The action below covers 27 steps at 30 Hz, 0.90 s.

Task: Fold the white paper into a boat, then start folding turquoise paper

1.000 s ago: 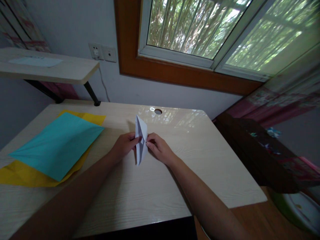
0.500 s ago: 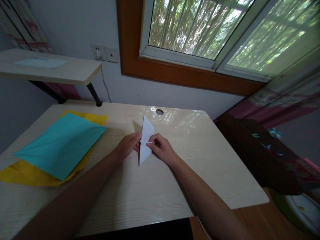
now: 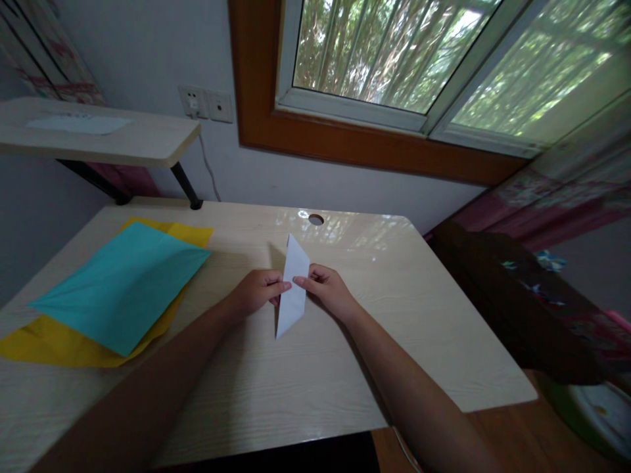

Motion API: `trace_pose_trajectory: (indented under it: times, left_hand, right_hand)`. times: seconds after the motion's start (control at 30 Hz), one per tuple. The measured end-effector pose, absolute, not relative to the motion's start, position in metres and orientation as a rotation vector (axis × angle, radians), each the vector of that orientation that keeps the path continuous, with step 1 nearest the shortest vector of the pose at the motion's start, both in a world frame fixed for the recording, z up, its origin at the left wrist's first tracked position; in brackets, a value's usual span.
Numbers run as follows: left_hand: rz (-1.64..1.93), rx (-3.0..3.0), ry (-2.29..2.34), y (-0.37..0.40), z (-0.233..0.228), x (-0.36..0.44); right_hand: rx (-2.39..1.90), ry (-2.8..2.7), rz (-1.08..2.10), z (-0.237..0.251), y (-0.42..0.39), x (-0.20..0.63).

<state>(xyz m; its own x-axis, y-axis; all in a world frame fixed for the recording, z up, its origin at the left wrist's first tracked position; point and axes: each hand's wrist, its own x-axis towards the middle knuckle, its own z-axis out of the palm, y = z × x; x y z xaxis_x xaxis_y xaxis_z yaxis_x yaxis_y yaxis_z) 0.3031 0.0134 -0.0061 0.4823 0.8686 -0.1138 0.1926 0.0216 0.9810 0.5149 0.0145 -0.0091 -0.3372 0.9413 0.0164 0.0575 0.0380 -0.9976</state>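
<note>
**Paper held upright between two hands at mid-frame**

Paper (image 3: 292, 286), white and folded into a narrow pointed shape, stands on edge at the centre of the frame, its lower tip touching or just above the desk (image 3: 404, 315); which cannot be told. The left hand (image 3: 257, 292) pinches the paper's left edge at mid-height, thumb and forefinger closed on it. The right hand (image 3: 328, 290) grips the opposite edge at the same height, fingertips meeting those of the left across the sheet. Both forearms enter from the lower edge of the frame and converge on the paper.

At left of centre a teal sheet (image 3: 121, 284) lies flat on the desk, overlapping a yellow sheet (image 3: 54, 345) beneath it; both are well apart from the hands. A round hole (image 3: 316, 219) sits in the desk just beyond the paper's upper tip. A shelf (image 3: 142, 141) occupies the upper left, with wall sockets (image 3: 206, 103) beside it, and a window (image 3: 419, 59) fills the upper right.
</note>
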Motion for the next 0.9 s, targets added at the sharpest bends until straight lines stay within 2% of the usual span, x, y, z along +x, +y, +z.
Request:
trace_pose_trajectory:
  times: [0.47, 0.9]
  left_hand:
    - [0.894, 1.518, 1.129, 0.0141, -0.0031, 0.3039]
    - [0.737, 1.585, 1.064, 0.0174, -0.0043, 0.3005]
  right_hand:
    - [-1.102, -1.423, 1.537, -0.0021, 0.0108, 0.5152]
    - [-1.123, -1.678, 1.468, -0.0034, 0.0069, 0.5151]
